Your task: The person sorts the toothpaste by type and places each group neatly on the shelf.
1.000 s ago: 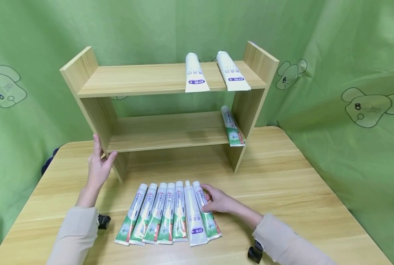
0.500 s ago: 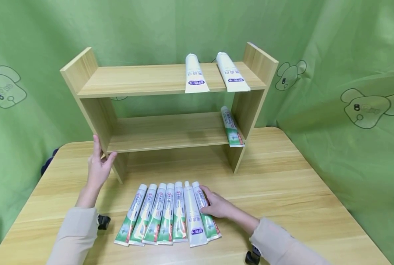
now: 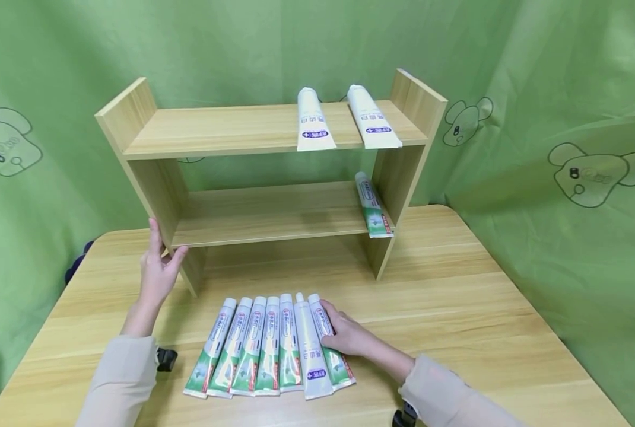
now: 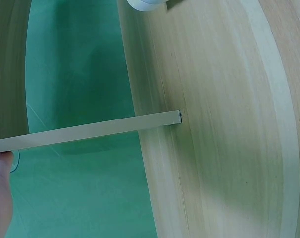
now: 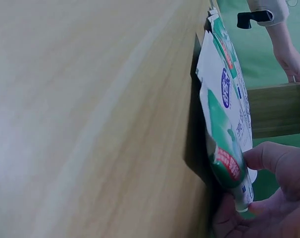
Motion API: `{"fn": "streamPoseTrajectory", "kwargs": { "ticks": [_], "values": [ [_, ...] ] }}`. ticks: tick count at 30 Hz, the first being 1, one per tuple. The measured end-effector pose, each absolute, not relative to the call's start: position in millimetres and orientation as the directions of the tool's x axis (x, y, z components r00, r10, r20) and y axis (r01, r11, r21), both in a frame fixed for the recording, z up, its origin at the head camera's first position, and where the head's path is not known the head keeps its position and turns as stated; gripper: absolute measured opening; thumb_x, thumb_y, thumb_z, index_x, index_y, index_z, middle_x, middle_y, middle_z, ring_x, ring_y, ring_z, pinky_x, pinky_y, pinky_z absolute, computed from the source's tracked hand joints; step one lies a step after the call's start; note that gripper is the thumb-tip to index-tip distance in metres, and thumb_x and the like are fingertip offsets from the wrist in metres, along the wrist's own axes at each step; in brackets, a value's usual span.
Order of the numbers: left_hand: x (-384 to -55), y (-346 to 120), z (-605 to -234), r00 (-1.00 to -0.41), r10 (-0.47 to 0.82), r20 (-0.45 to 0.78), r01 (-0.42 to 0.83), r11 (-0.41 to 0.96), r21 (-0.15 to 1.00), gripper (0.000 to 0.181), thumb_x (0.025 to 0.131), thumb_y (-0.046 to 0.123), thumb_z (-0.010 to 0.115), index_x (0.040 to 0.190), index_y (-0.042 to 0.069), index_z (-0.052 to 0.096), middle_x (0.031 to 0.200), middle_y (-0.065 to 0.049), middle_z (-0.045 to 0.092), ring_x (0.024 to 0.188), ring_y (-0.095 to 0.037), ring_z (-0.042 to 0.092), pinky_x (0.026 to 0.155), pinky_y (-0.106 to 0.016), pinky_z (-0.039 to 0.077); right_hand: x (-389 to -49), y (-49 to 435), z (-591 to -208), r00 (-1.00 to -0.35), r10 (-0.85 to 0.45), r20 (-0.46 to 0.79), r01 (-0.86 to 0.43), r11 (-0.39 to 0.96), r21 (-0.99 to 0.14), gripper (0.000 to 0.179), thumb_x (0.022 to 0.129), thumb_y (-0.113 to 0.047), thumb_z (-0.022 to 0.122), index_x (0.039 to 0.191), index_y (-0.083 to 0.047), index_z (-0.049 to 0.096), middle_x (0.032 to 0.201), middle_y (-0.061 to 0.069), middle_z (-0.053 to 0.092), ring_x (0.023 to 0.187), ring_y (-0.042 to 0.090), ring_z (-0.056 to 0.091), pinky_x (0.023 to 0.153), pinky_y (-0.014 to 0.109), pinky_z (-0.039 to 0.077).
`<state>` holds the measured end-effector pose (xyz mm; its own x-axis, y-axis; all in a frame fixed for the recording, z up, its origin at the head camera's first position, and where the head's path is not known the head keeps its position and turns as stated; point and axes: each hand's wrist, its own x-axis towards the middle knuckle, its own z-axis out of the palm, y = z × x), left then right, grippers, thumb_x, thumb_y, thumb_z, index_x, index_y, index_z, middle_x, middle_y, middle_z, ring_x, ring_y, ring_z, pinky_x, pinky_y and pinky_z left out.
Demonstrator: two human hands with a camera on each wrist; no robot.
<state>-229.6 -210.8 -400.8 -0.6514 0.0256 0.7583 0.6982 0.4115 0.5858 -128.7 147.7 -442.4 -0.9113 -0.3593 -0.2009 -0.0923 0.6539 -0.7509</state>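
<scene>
My left hand grips the left side panel of the wooden shelf, thumb on its front edge at the middle board. In the left wrist view, part of that hand touches the panel edge. My right hand holds the rightmost green-and-white toothpaste tube in the row on the table. The right wrist view shows the thumb on this tube, with fingers under its cap end. A whiter toothpaste tube lies right beside it, with several green-and-white tubes to the left.
Two white toothpaste tubes lie on the top board, toward the right. A green-and-white tube rests at the right end of the middle board. The shelf stands on a wooden table before a green curtain.
My right hand has shifted slightly left and settled its fingers around the rightmost tube. The left hand stays on the shelf panel, and the tubes keep their places.
</scene>
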Motion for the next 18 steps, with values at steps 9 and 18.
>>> {"fn": "streamPoseTrajectory", "kwargs": {
  "ticks": [9,18],
  "values": [
    [-229.8,-209.9,-400.8,-0.656,0.027,0.755,0.696,0.408,0.591,0.086,0.086,-0.002,0.058,0.146,0.033,0.008,0.132,-0.038,0.033,0.104,-0.06,0.044,0.084,-0.006,0.044,-126.8,148.5,-440.5,-0.903,-0.378,-0.202,-0.08,0.612,-0.787,0.081,0.078,-0.001,0.06,0.144,0.001,0.013,0.119,0.029,0.047,0.07,0.017,0.053,0.053,0.027,0.053],
    [-229.7,-210.5,-401.7,-0.663,0.021,0.749,0.689,0.408,0.598,0.084,0.087,0.0,0.058,0.146,0.033,0.008,0.13,-0.041,0.033,0.103,-0.061,0.044,0.084,-0.005,0.042,-126.9,151.7,-442.0,-0.891,-0.419,-0.178,-0.026,0.438,-0.899,0.081,0.078,0.008,0.05,0.145,0.001,0.004,0.13,0.037,0.034,0.062,0.018,0.056,0.05,0.031,0.056]
  ]
}}
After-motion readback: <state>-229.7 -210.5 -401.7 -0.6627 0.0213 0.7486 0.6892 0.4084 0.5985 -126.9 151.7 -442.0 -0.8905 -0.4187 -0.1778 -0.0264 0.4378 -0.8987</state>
